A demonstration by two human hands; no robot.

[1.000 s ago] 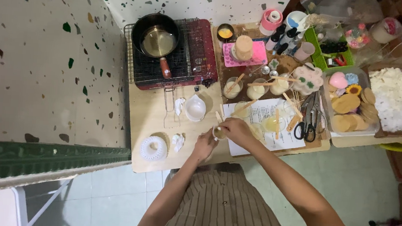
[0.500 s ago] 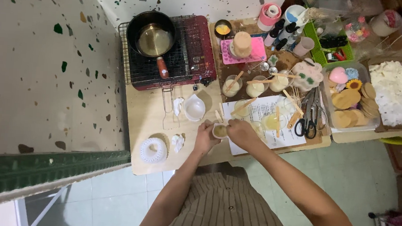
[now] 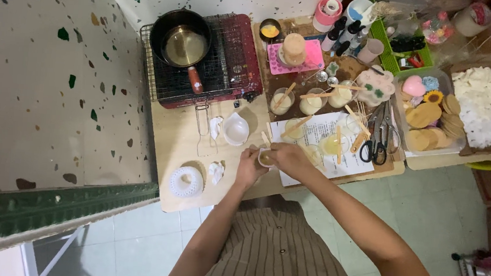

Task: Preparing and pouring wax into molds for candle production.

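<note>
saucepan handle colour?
Reddish-brown, on the black saucepan atop the wire grill; handle shows best in the head view.

We see the dark metal saucepan [image 3: 181, 43] sitting on the red wire-grid stove [image 3: 205, 62] at the back left of the pale wooden table [image 3: 181, 144]. The small white spouted bowl [image 3: 237, 129] lies in front of the stove, the round white ridged mould [image 3: 186, 181] nearer us to its left. Right of the bowl, the black-handled scissors [image 3: 375, 143] lie beside the clear plastic tub of round brown discs [image 3: 430, 124].

A home craft corner for candle or soap making, set on a low wooden worktop [image 3: 180, 150] over a tiled floor. Beyond the grip stand a saucepan [image 3: 180, 42] on a portable stove [image 3: 237, 61], wax-filled cups [image 3: 281, 103], a tray of white flakes [image 3: 484, 113] and scissors [image 3: 374, 139].
</note>
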